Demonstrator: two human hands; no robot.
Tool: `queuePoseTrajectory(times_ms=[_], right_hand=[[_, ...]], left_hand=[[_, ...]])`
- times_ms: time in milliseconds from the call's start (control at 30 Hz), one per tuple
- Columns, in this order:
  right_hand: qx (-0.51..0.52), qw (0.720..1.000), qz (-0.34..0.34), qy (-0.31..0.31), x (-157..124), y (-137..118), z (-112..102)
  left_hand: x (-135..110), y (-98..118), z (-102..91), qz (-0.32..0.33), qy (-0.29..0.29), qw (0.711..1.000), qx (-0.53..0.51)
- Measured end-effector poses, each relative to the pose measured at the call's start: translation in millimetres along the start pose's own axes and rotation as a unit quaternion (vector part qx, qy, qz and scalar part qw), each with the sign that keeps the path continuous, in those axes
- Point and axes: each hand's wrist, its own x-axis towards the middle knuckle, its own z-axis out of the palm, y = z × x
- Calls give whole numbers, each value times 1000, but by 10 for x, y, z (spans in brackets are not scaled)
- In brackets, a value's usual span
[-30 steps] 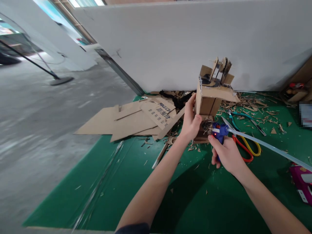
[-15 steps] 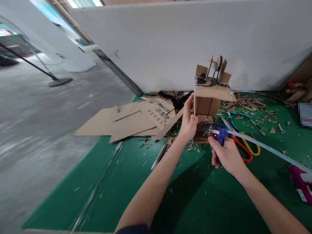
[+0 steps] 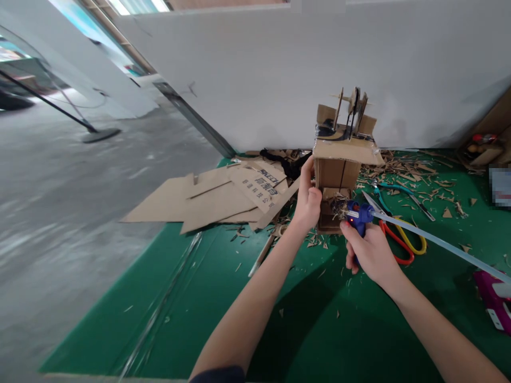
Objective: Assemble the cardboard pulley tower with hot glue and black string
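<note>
A tall cardboard box model [image 3: 346, 151] stands on the green table, open at the front, with cardboard uprights and a wheel [image 3: 354, 100] on top. My left hand [image 3: 308, 202] grips its left side, the fingertips partly hidden behind the wall. In my right hand [image 3: 369, 247] is a blue glue gun [image 3: 359, 214], its small light glowing red. A long translucent glue stick [image 3: 431, 239] sticks out of the gun's back. The nozzle points into the lower opening of the box, and bits of scrap around it hide the tip.
Flat cardboard sheets [image 3: 223, 199] lie to the left, overhanging the edge. Scissors with red and yellow handles [image 3: 404, 242] and teal-handled pliers [image 3: 399, 189] lie right of the box. Cardboard scraps [image 3: 415, 167] litter the back. A magenta tool [image 3: 492, 300] is at the right edge.
The cardboard box model has shifted slightly left and its top has tilted a little. My left hand moved slightly with it. My right hand still holds the glue gun in nearly the same place.
</note>
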Motion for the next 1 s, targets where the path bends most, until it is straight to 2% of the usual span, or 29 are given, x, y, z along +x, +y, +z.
queuePoseTrajectory(times_ms=[667, 833, 1000], right_hand=[[-17, 999, 3, -48, -76, 45, -35], [-9, 999, -8, -41, -116, 29, -49], [19, 999, -27, -36, -165, 71, -74]], left_hand=[[42, -52, -62, 26, 20, 999, 11], [56, 3, -45, -5, 46, 999, 12], [88, 28, -48, -73, 103, 992, -17]])
